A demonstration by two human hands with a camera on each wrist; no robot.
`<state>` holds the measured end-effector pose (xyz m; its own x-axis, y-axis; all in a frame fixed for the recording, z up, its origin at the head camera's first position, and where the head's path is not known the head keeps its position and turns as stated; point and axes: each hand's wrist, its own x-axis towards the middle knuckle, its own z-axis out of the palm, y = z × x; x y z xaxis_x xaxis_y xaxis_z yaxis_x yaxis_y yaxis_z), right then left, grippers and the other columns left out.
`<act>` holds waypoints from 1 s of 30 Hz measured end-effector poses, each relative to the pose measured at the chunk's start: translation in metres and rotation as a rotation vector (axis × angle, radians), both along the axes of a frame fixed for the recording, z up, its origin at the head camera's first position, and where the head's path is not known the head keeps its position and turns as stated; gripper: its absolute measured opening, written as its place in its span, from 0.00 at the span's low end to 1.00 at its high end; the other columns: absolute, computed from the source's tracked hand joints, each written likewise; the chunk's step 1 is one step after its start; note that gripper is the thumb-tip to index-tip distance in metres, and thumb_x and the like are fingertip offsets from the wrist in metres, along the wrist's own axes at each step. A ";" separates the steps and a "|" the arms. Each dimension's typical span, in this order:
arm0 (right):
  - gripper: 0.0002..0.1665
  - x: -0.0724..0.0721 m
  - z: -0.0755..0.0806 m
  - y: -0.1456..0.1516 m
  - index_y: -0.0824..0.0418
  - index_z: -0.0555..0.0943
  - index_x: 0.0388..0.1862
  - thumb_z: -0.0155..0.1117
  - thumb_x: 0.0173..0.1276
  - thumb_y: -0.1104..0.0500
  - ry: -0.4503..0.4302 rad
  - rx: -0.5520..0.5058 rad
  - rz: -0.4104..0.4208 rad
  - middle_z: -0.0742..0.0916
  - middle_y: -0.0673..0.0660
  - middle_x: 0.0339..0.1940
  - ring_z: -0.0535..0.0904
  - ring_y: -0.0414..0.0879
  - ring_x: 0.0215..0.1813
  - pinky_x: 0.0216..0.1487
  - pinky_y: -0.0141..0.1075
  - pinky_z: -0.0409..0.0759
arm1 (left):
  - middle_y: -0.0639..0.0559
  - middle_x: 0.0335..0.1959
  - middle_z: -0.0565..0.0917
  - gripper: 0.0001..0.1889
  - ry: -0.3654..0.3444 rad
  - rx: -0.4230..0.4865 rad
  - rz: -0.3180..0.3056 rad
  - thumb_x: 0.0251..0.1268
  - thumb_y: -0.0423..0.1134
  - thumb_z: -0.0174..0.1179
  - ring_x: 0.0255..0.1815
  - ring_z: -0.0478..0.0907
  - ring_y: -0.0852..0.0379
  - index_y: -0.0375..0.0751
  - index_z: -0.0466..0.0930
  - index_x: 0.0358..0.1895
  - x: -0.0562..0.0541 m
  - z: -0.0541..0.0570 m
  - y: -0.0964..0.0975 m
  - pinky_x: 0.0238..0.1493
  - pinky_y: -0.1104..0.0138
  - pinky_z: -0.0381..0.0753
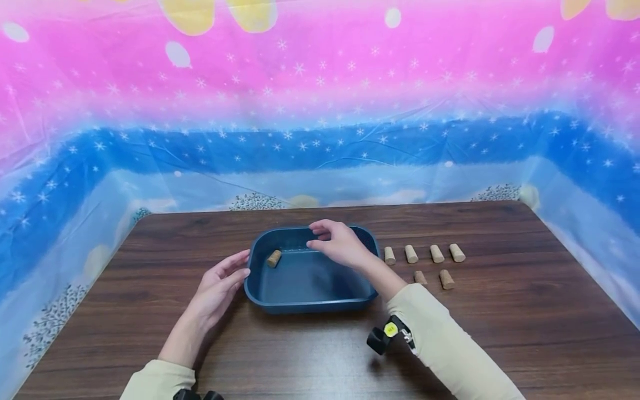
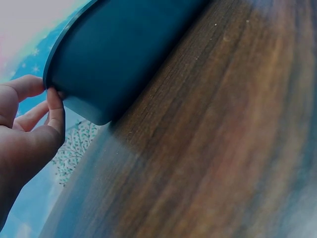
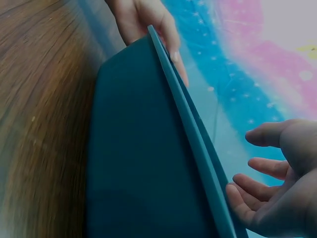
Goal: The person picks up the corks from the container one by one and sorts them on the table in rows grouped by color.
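A dark blue tray (image 1: pixel 320 304) with rounded corners stands on the table in the head view. Inside it, near the left end, lies a tapered cork stopper (image 1: pixel 274 258). My left hand (image 1: pixel 215 289) touches the tray's left rim with its fingertips and thumb; the left wrist view has these fingers (image 2: pixel 55 111) at the rim. Over the tray's right part hovers my right hand (image 1: pixel 340 244), thumb and fingers loosely bent and apart. Nothing shows between the right fingers (image 3: pixel 255 188) in the right wrist view.
Several more cork stoppers (image 1: pixel 411 254) stand in two rows right of the tray, near the right forearm. The front one (image 1: pixel 420 278) is partly covered by the sleeve or tray side. Beyond the dark wooden table (image 1: pixel 200 228) hangs a patterned cloth (image 1: pixel 320 144).
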<state>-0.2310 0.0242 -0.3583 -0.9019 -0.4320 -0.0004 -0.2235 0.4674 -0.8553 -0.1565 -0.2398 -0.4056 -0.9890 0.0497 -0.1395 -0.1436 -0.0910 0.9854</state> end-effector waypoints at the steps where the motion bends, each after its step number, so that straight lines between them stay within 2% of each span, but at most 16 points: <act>1: 0.26 -0.001 0.000 -0.004 0.64 0.73 0.65 0.62 0.70 0.58 -0.006 -0.001 -0.002 0.79 0.62 0.61 0.74 0.53 0.61 0.56 0.45 0.76 | 0.39 0.70 0.62 0.29 0.001 0.001 -0.002 0.73 0.34 0.53 0.60 0.68 0.59 0.31 0.56 0.73 0.000 0.000 0.000 0.58 0.74 0.70; 8: 0.25 -0.006 -0.002 -0.026 0.64 0.73 0.64 0.63 0.70 0.58 -0.043 -0.004 -0.015 0.79 0.62 0.60 0.74 0.53 0.60 0.55 0.44 0.77 | 0.39 0.69 0.62 0.29 0.005 0.004 -0.003 0.73 0.33 0.53 0.57 0.71 0.62 0.31 0.56 0.73 -0.002 -0.001 -0.001 0.57 0.74 0.71; 12: 0.25 -0.008 -0.007 -0.038 0.64 0.74 0.63 0.63 0.69 0.59 -0.072 0.003 -0.006 0.79 0.61 0.59 0.75 0.53 0.60 0.55 0.44 0.77 | 0.39 0.69 0.62 0.29 0.004 0.010 -0.003 0.72 0.33 0.53 0.59 0.69 0.61 0.31 0.56 0.73 -0.001 -0.001 -0.001 0.57 0.74 0.71; 20: 0.24 -0.010 -0.018 -0.061 0.65 0.77 0.61 0.65 0.67 0.61 0.010 0.128 0.029 0.81 0.60 0.57 0.76 0.52 0.57 0.56 0.43 0.76 | 0.39 0.69 0.62 0.29 0.000 0.011 -0.003 0.73 0.34 0.53 0.60 0.68 0.59 0.32 0.56 0.73 -0.001 -0.002 -0.001 0.57 0.74 0.71; 30: 0.27 -0.008 -0.022 -0.080 0.65 0.78 0.59 0.70 0.63 0.57 0.009 0.177 0.019 0.82 0.59 0.56 0.77 0.51 0.57 0.56 0.43 0.76 | 0.43 0.65 0.66 0.30 0.012 0.012 -0.013 0.71 0.35 0.55 0.58 0.70 0.61 0.30 0.57 0.72 -0.002 -0.004 -0.001 0.57 0.73 0.71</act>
<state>-0.2390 -0.0558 -0.3806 -0.8938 -0.4430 -0.0705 -0.2407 0.6062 -0.7580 -0.1580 -0.2410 -0.4098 -0.9898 0.0646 -0.1266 -0.1327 -0.1006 0.9860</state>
